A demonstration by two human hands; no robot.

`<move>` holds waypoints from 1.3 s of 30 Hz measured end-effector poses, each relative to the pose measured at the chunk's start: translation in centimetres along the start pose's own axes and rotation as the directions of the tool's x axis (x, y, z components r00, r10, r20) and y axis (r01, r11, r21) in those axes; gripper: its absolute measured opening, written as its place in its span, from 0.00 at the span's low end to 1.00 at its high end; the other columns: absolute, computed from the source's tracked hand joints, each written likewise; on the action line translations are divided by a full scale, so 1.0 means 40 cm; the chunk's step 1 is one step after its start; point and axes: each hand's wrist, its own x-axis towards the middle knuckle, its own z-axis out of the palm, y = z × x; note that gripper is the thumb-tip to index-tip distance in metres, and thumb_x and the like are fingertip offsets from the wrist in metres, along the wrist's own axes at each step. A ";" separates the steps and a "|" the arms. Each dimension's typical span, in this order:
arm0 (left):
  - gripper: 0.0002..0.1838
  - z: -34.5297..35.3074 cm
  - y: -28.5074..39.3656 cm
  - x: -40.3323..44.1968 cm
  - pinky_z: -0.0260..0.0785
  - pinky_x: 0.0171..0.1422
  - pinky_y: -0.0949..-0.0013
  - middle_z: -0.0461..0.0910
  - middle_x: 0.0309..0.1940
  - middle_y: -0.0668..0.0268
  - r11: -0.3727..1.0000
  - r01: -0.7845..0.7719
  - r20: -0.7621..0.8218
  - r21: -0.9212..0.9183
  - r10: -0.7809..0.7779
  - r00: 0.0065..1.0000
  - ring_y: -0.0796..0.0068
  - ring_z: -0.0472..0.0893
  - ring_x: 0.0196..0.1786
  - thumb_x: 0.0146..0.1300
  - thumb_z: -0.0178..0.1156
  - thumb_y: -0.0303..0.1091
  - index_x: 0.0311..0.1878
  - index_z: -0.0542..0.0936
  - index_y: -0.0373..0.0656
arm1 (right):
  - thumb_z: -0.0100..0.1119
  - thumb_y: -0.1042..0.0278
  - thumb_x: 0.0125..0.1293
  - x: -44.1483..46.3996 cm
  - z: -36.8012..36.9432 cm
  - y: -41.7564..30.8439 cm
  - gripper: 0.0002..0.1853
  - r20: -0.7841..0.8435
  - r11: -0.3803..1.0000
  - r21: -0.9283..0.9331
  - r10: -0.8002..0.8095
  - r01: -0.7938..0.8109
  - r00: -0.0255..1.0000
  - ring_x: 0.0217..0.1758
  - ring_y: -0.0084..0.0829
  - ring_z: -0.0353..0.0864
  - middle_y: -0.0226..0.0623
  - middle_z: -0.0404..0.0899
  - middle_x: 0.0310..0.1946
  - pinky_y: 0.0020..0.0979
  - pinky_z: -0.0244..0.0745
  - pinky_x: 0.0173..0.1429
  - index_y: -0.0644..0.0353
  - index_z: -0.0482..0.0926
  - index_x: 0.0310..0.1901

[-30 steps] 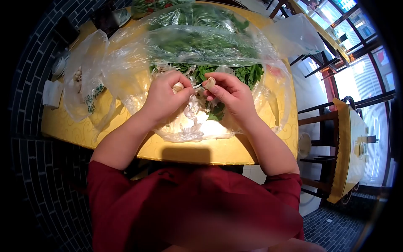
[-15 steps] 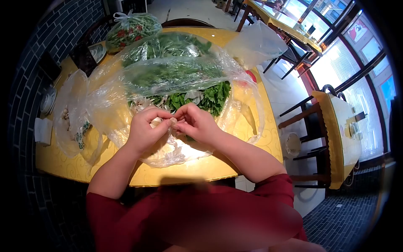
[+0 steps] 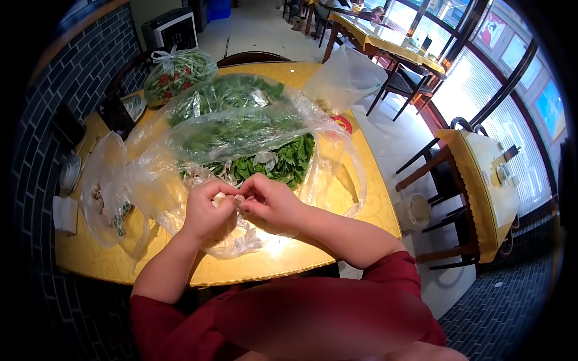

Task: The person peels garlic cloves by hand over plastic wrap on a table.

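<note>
My left hand (image 3: 208, 209) is closed around a pale garlic clove (image 3: 218, 198) near the table's front. Fingertips of my right hand (image 3: 274, 202) pinch right beside it, almost meeting the left thumb. Between them is a small whitish piece, perhaps garlic or its skin; the fingers partly hide it. Just beyond both hands lie papery garlic skins (image 3: 198, 175) and leafy greens (image 3: 289, 161), on and under clear plastic bags (image 3: 235, 129). More crumpled plastic (image 3: 232, 243) is spread below the hands.
A clear bag with garlic bulbs (image 3: 102, 201) sits at the left. Farther back stand a tied bag of greens and red pieces (image 3: 177, 78) and a whitish plastic bag (image 3: 343, 81). Dishes (image 3: 70, 171) line the left edge. Other tables (image 3: 481, 180) and chairs are to the right.
My view has tilted up a little, so the table appears lower. Both hands remain together at the garlic, with the right fingers slightly shifted.
</note>
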 end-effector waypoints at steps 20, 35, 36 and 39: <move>0.07 0.005 0.003 -0.003 0.68 0.43 0.75 0.80 0.30 0.66 0.996 0.070 0.031 -0.060 -0.068 0.997 0.80 0.77 0.36 0.51 0.57 0.24 0.33 0.80 0.35 | 0.58 0.69 0.60 0.000 0.001 0.000 0.13 -0.004 0.994 -0.090 -0.066 0.066 0.998 0.36 0.42 0.80 0.44 0.79 0.32 0.36 0.74 0.40 0.62 0.68 0.44; 0.06 0.015 0.008 -0.006 0.69 0.43 0.75 0.80 0.31 0.65 1.000 -0.002 -0.041 0.029 0.003 0.999 0.79 0.77 0.36 0.51 0.58 0.23 0.34 0.80 0.35 | 0.54 0.74 0.62 -0.004 0.005 -0.014 0.11 -0.024 0.999 0.050 0.003 -0.002 1.000 0.32 0.31 0.78 0.40 0.77 0.30 0.32 0.73 0.36 0.62 0.67 0.45; 0.07 0.018 0.014 -0.006 0.69 0.43 0.75 0.80 0.31 0.66 0.999 -0.015 -0.048 0.041 0.016 0.999 0.79 0.77 0.36 0.51 0.59 0.23 0.35 0.80 0.36 | 0.56 0.73 0.62 -0.002 0.002 -0.015 0.12 -0.023 0.999 0.046 0.024 -0.023 0.999 0.32 0.29 0.78 0.38 0.77 0.30 0.30 0.73 0.37 0.62 0.68 0.45; 0.06 0.024 0.012 -0.008 0.69 0.42 0.75 0.79 0.31 0.67 1.000 0.019 -0.082 -0.002 -0.019 0.996 0.80 0.76 0.35 0.52 0.60 0.24 0.35 0.79 0.36 | 0.59 0.70 0.61 0.002 -0.003 -0.008 0.14 -0.033 0.999 0.029 0.031 -0.030 0.999 0.33 0.24 0.78 0.34 0.77 0.31 0.27 0.74 0.39 0.61 0.69 0.46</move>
